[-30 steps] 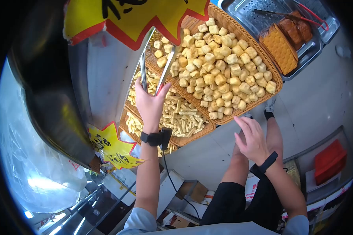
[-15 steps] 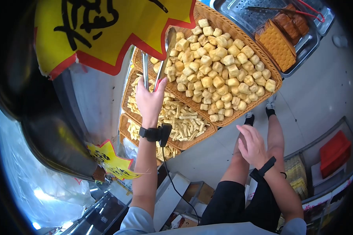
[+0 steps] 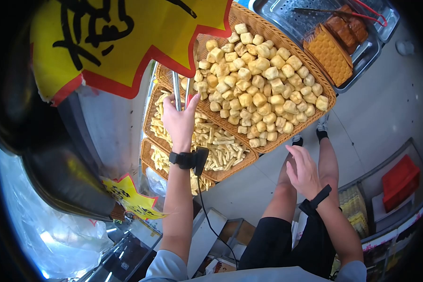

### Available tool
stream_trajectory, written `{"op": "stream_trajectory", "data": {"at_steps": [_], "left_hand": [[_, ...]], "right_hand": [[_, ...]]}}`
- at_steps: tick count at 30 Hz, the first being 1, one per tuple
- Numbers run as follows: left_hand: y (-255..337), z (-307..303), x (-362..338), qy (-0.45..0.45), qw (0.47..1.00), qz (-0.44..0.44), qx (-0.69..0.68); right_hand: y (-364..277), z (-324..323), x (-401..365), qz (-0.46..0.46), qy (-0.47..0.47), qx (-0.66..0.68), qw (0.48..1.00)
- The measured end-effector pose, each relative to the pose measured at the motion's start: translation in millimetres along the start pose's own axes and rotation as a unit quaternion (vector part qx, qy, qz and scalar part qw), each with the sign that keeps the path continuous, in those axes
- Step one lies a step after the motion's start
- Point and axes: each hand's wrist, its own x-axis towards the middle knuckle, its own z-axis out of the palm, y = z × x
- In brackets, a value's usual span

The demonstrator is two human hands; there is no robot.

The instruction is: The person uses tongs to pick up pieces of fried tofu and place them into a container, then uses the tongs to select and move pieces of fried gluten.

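The left hand (image 3: 178, 123) has its grip clamped on the metal tongs (image 3: 176, 91), whose 2 arms rise over the rim of the tofu-puff basket (image 3: 332, 97), tips hidden behind the yellow sign (image 3: 122, 42). The right hand (image 3: 303, 171) hangs open. Worked blind, the tongs may knock puffs (image 3: 258, 80) overboard.

Quick count: three wicker baskets. There's the big basket (image 3: 331, 94), a middle basket (image 3: 230, 170) just below-left of it, and a small basket (image 3: 148, 152) further that way. The puffs (image 3: 258, 80) in the big basket are way too many to count.

- **Yellow star signs:** two, a big sign (image 3: 117, 42) and a small sign (image 3: 129, 199), both left of the big basket.
- **Tongs:** two pairs, the held tongs (image 3: 176, 89) in the left hand (image 3: 179, 123) and the tray tongs (image 3: 324, 10) on the one metal tray (image 3: 286, 14) above-right of it.
- **Hands:** two, counting the right hand (image 3: 304, 171).
- **Black wrist straps:** two, a left strap (image 3: 185, 160) and a right strap (image 3: 317, 199).
- **Red box:** one (image 3: 399, 181).
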Motion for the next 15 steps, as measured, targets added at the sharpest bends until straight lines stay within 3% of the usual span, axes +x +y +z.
{"op": "stream_trajectory", "data": {"at_steps": [15], "left_hand": [[15, 7, 10, -0.008, 1.0, 0.013, 0.024]], "right_hand": [[8, -1, 1, 0.005, 0.006, -0.009, 1.0]]}}
